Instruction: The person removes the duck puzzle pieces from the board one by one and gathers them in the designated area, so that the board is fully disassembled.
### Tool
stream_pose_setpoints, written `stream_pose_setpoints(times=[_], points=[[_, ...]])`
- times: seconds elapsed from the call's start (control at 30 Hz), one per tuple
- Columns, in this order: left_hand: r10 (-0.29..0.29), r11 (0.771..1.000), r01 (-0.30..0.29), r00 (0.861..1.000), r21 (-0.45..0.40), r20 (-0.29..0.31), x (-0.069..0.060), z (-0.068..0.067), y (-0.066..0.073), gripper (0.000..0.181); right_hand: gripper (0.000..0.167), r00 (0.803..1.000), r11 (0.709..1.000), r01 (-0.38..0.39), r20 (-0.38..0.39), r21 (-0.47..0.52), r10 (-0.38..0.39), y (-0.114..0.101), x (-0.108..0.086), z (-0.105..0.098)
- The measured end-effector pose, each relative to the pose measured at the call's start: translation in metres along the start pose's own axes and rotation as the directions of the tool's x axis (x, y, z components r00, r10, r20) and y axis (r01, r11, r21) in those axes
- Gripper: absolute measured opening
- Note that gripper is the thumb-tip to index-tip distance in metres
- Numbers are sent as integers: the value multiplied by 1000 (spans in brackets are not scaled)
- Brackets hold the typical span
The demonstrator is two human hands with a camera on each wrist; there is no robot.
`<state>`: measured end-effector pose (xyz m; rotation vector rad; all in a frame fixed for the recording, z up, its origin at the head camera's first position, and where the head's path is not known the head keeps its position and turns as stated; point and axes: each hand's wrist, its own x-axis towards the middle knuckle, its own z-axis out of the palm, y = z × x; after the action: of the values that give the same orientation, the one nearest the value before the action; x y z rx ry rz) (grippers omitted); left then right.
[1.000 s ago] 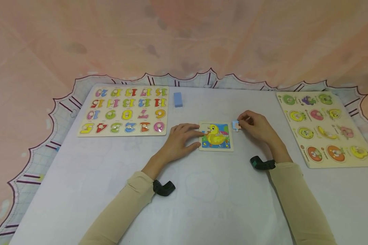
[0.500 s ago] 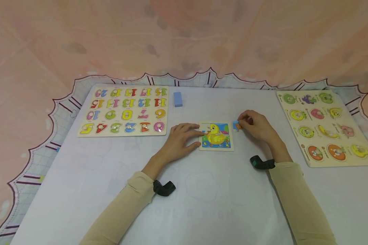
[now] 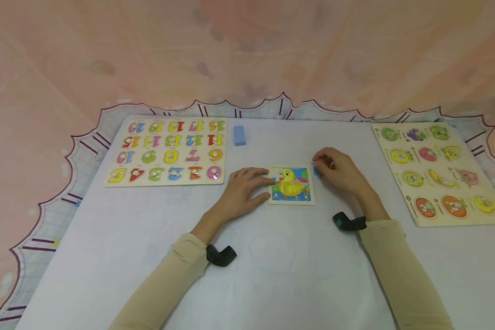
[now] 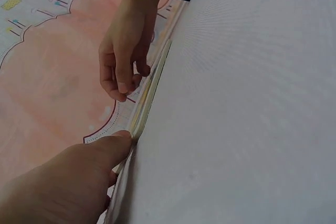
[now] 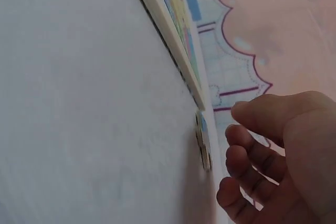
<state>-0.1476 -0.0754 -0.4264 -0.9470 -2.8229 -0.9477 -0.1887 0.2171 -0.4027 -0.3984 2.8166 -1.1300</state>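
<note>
A small square duck puzzle (image 3: 290, 184) in a pale wooden frame lies flat at the middle of the table. My left hand (image 3: 244, 191) rests at its left side, fingers spread and fairly straight, the thumb against the frame's edge. Just off the puzzle's right edge lies a small blue puzzle piece (image 5: 203, 139), flat on the table and mostly hidden under the hand in the head view. Above this piece hovers my right hand (image 3: 341, 168), fingers loosely bent. In the right wrist view a gap shows between its fingertips and the piece.
A number puzzle board (image 3: 165, 151) lies at the back left, and a fruit puzzle board (image 3: 439, 174) on the right. A blue block (image 3: 239, 135) sits near the back edge. Beyond the white table (image 3: 272, 275) hangs a peach patterned cloth (image 3: 247, 55).
My right hand has let go of the blue piece, which it was pinching and tilting, and has shifted slightly left over it. The left hand and duck puzzle look unmoved.
</note>
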Motion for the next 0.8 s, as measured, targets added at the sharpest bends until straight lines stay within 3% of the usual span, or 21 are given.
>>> stream_pose_setpoints(times=[0.33,0.53,0.8], points=[[-33,999,33,999,14,-9,0,3,3,32,19,989,993,116,88,15,-117,-17,3,14],[-43,999,43,999,21,-33,1,6,6,33,29,969,987,158,193,2,-156,-26,5,20],[-46,998,47,998,36,-35,1,5,8,33,36,946,972,216,269,-96,-183,-36,5,27]])
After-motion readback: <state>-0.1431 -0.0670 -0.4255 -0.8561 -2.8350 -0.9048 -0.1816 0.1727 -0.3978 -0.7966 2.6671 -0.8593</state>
